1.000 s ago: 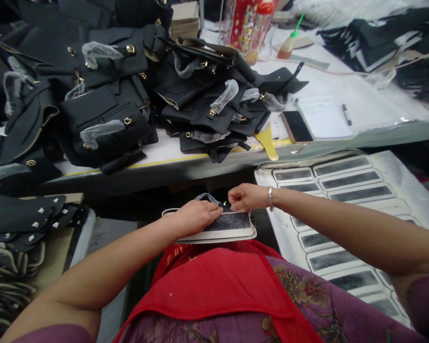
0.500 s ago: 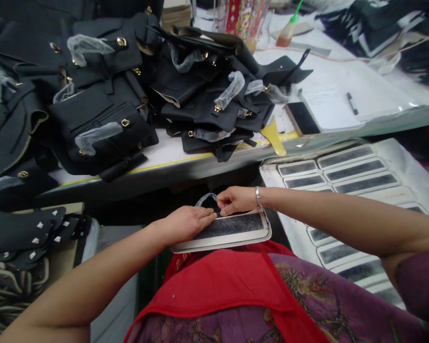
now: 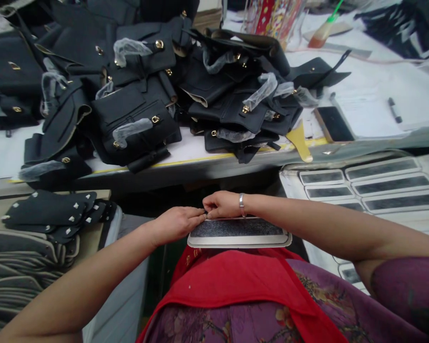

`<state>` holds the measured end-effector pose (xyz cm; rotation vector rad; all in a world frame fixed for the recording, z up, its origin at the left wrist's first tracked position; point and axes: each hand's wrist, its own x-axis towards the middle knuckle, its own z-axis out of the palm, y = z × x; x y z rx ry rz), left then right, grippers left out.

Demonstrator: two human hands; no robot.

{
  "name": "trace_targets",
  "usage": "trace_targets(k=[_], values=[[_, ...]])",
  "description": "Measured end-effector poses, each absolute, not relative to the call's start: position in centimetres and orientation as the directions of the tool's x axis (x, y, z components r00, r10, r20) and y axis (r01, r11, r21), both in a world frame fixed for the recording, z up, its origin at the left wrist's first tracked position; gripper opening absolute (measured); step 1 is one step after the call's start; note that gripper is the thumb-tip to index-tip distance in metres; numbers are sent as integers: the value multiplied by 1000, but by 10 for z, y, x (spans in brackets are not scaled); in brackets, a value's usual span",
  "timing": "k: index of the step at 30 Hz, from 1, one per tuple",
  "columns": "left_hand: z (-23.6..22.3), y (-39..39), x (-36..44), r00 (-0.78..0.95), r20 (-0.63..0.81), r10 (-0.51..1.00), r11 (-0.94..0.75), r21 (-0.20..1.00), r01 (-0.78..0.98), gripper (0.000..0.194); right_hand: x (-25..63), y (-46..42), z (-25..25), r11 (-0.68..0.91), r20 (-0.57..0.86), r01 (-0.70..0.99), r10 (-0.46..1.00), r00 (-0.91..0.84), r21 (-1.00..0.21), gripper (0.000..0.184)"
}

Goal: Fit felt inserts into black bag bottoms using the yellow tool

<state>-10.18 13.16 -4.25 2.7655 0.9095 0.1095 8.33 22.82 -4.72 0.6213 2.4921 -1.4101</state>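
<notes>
On my lap lies a flat cream-edged panel (image 3: 239, 233) with a dark grey felt middle. My left hand (image 3: 177, 222) rests at its left end, fingers curled and pinched at the top-left corner. My right hand (image 3: 221, 205), with a silver bangle at the wrist, meets it there, its fingertips also pinched together against the panel's upper edge. What the fingers pinch is too small to make out. A red apron (image 3: 236, 281) covers my lap under the panel.
A white worktable edge (image 3: 186, 164) carries a heap of black leather bag parts (image 3: 136, 119) with gold clasps, a phone (image 3: 334, 125), a yellow scraper (image 3: 300, 140) and a pen (image 3: 394, 109). More cream-edged panels (image 3: 379, 183) lie at right. Stacked studded pieces (image 3: 46, 214) sit at left.
The clear plastic strip that my right hand held above the panel is no longer visible. Both hands have come together at the panel's top-left corner, and the view has shifted left.
</notes>
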Motion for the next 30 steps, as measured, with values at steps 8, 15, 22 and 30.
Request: trace_targets(k=[8,15,22,30], values=[[-32,123,-88,761,-57,647,-752,119,648,34,161,242,-31,473,-506,601,326,-799,-644,17],[-20,113,-60,655,-31,755,-654,41,756,26,207,230,-13,472,-456,691,525,-719,-547,12],[-19,75,8,584,142,799,-591,359,722,37,264,146,-8,715,111,506,623,-775,-483,24],[-43,63,44,560,207,802,-593,179,785,16,270,99,-52,718,308,601,695,-649,-353,18]])
